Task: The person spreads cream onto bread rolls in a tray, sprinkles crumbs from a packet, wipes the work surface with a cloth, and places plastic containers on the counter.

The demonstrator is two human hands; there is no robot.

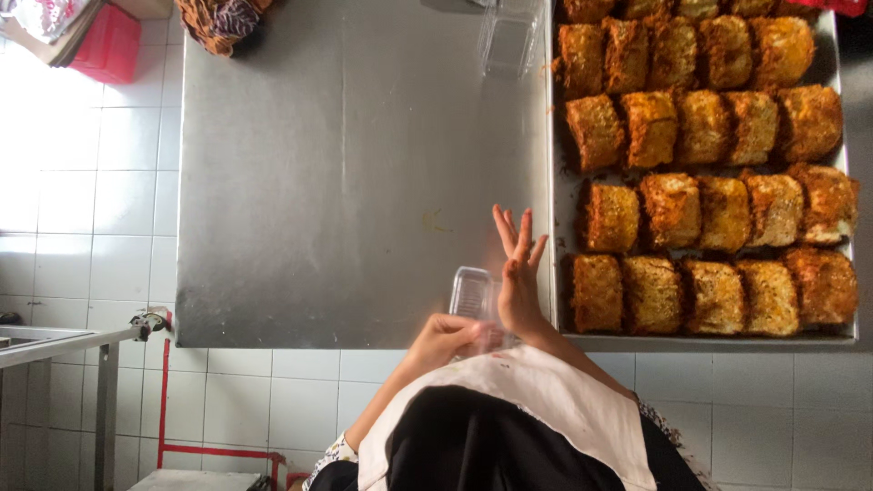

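My left hand (444,338) is closed around the near end of a small clear plastic container (471,293), held just above the near edge of the steel table (327,182). My right hand (518,277) is against the container's right side, its fingers spread and pointing away from me. Right beside that hand is a large metal tray (556,227) with several rows of golden-brown, crumb-coated rolls (611,216). The nearest roll (596,293) lies a little right of my right hand. A white apron over dark clothing fills the bottom of the view.
More clear plastic containers (509,36) stand at the far edge of the table, next to the tray. A patterned cloth (218,20) and a red box (107,44) are beyond the far left corner. White floor tiles surround the table; a metal frame (64,341) stands at the left.
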